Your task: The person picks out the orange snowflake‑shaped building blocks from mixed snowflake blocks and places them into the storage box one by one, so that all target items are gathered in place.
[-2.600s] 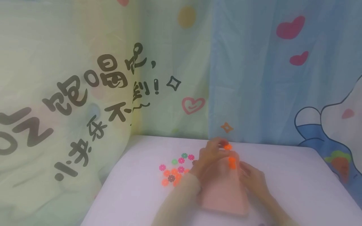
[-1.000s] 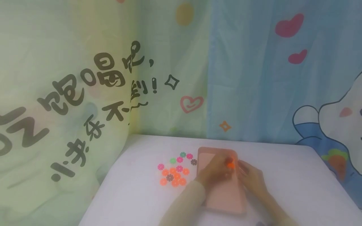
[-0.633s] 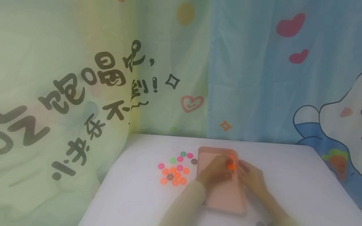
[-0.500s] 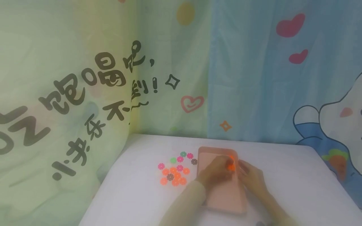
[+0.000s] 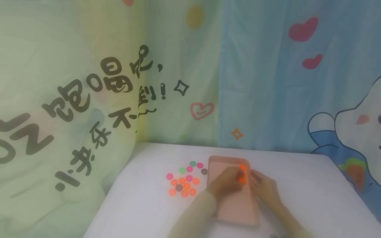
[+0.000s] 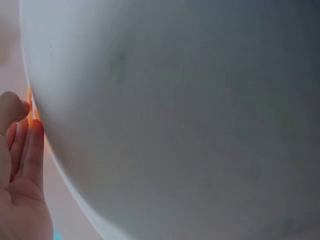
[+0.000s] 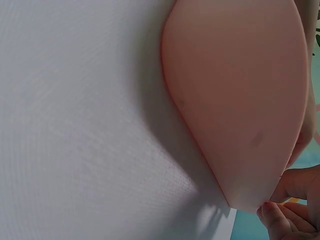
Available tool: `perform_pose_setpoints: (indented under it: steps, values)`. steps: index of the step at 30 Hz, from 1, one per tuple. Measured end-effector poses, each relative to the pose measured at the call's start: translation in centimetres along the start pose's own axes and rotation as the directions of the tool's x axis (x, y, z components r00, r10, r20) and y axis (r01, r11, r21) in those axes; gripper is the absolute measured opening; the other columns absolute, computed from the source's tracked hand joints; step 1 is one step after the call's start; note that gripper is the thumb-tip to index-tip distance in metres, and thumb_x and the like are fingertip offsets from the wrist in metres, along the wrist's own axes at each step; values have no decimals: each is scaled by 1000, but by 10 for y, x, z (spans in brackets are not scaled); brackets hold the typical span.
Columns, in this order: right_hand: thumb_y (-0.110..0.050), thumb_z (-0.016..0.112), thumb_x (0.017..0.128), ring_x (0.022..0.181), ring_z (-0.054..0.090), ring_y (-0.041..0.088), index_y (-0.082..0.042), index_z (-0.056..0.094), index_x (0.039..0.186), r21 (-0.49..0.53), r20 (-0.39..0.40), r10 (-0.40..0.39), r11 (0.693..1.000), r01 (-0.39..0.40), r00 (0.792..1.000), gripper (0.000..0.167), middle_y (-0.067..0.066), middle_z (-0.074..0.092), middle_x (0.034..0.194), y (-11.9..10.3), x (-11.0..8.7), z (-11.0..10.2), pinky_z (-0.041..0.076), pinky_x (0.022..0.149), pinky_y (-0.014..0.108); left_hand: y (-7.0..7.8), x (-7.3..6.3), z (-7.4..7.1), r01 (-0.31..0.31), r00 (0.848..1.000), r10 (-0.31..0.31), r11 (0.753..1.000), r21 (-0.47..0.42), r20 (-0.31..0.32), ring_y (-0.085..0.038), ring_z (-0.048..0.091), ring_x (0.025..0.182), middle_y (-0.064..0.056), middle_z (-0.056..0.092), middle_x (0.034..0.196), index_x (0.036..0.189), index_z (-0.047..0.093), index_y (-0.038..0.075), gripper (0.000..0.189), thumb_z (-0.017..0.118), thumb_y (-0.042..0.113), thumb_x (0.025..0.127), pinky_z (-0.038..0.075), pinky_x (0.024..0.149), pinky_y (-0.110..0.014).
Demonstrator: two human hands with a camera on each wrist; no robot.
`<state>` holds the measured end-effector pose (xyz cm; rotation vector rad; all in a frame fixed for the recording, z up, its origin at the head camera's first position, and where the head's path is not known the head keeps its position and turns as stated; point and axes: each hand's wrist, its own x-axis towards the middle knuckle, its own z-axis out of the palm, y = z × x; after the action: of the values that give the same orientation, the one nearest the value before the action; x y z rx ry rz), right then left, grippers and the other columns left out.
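In the head view my left hand (image 5: 227, 180) is inside a shallow pink tray (image 5: 236, 210), near its right wall. Its thumb and fingers pinch an orange flower-shaped piece (image 5: 242, 180). Another orange flower-shaped piece (image 5: 242, 167) is just beyond, close to the tray's far right corner. In the left wrist view an orange glow shows between the thumb and fingertips of the left hand (image 6: 25, 165). My right hand (image 5: 266, 190) is at the tray's right side; in the right wrist view its thumb and finger pinch the tray's rim.
Left of the tray, several orange flower-shaped pieces (image 5: 185, 186) lie in a cluster on the white table (image 5: 137, 198), with pink, green and brown ones around them. Printed curtains (image 5: 178, 66) hang behind the table and along its left side.
My left hand has come from the tray's far rim down into the tray with an orange piece, then shifted slightly nearer along the right wall. My right hand stays at the rim.
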<state>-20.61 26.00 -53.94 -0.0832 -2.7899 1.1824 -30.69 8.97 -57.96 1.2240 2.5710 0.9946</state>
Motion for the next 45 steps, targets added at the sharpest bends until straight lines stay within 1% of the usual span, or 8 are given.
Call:
perform_pose_setpoints:
  steps: [9,15,23,30,32,36,41,45]
  values:
    - [-29,59,98,128,48,39,1,44,142,2,-30,-51,999,51,998,55,21,51,139,11,1,6,43,99,52,-3,-1,4,-64,998,65,995,73,-12,1,53,101,16,61,104,115,62,21,35,73,12,82,38,97,-14]
    - [-29,60,97,126,49,40,2,47,140,3,-58,-87,996,88,994,55,22,53,136,12,2,6,44,98,53,-1,-1,1,-51,999,51,997,65,-2,2,53,94,17,60,98,112,62,23,32,73,14,83,40,94,-14]
    - [-28,60,98,127,49,39,0,46,141,-14,-41,-57,998,56,998,54,20,52,138,10,3,6,44,98,51,0,-5,3,-4,1000,6,996,87,-21,4,53,108,19,62,112,122,62,26,35,71,22,89,38,99,-16]
    - [-31,59,98,135,40,38,-4,41,146,6,23,16,1000,-16,1000,58,18,46,145,-1,2,2,40,102,54,7,-12,1,110,993,-115,986,-127,-33,3,52,112,19,61,117,125,61,27,34,67,22,92,40,100,-20]
    - [-30,59,98,134,40,38,-4,41,146,6,22,14,1000,-14,1000,57,19,46,145,-2,1,2,40,102,54,8,-13,1,111,993,-115,990,-82,-40,2,51,116,19,59,121,129,59,27,38,67,22,92,38,102,-21]
    - [-27,60,98,133,42,38,-4,44,144,-5,0,-9,1000,9,1000,55,19,48,143,-1,2,3,40,101,54,5,-12,3,149,988,-153,983,-106,-33,2,50,120,20,58,126,132,58,29,41,67,24,93,38,103,-22]
    - [-31,59,98,132,43,39,-4,45,143,-12,-16,-17,1000,17,1000,55,19,49,142,1,3,5,41,101,54,3,-7,5,88,995,-86,995,46,-49,4,51,113,21,59,117,127,59,30,37,68,24,92,40,100,-20]
    - [-31,59,98,132,43,39,-3,45,143,-23,-19,-14,1000,14,1000,54,19,49,142,1,3,5,41,101,53,4,-6,4,108,993,-105,993,54,-55,2,52,112,21,59,116,126,59,30,37,69,26,91,41,100,-22]
